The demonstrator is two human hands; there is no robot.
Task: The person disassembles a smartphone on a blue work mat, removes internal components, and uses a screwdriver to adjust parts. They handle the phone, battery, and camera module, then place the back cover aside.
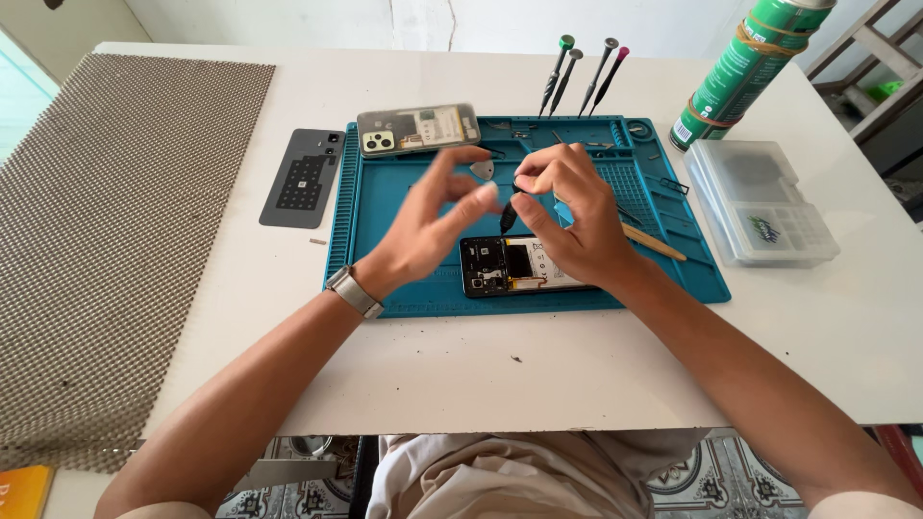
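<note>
An opened phone (510,265) lies on a blue repair mat (385,221), its circuit board and battery showing. My right hand (567,216) holds a small black screwdriver (508,217) upright, tip just above the phone's upper end. My left hand (437,221), blurred, hovers above the mat left of the tool, fingers apart, thumb and forefinger close to the screwdriver. A metal watch (353,291) is on my left wrist. A grey triangular pick (484,170) lies on the mat behind my hands.
A second phone (418,128) with its back open rests at the mat's top edge, a dark back cover (303,179) to its left. Several screwdrivers (580,75) stand behind the mat. A green spray can (748,67), a clear plastic box (762,202), a wooden stick (654,241) and a woven mat (106,231) surround it.
</note>
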